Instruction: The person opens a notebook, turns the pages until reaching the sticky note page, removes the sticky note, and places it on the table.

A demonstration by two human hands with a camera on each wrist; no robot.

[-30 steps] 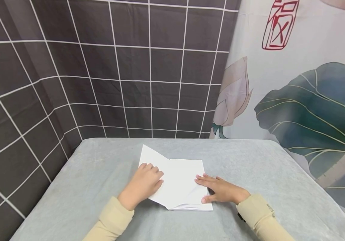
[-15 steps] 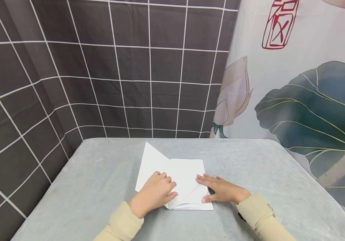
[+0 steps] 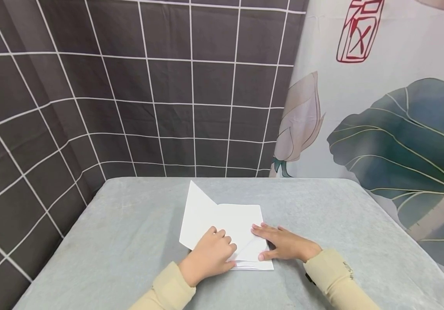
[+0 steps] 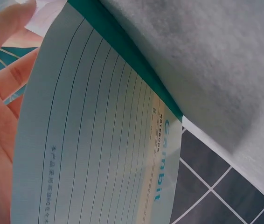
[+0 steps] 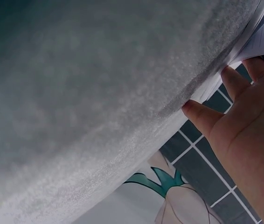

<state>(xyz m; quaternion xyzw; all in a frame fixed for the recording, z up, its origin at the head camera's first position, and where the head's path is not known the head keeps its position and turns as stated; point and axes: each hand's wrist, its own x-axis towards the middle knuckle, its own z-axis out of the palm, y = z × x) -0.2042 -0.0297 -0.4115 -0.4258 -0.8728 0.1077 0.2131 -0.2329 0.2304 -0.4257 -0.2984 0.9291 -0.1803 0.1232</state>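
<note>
A notebook (image 3: 239,215) lies open on the table with blank white pages up. Its left side, the raised cover (image 3: 196,215), stands tilted off the table. In the left wrist view the cover's outside (image 4: 90,130) is pale blue with dark lines, the words "Gambit" and "NOTEBOOK", and a green spine (image 4: 127,60). My left hand (image 3: 211,254) rests over the near end of the fold, fingers bent loosely and thumb toward the bottom edge. The right hand (image 3: 284,243) presses the right page near its outer edge, fingers spread.
A grey cloth covers the table (image 3: 128,232). Behind it hangs a dark curtain (image 3: 171,120) with a white grid. To the right is a pale cloth (image 3: 315,163) printed with a lotus bud and a large leaf.
My left hand has slid from the left cover rightward and toward the near end of the fold. The cover has risen a little more upright. The right hand stays in place.
</note>
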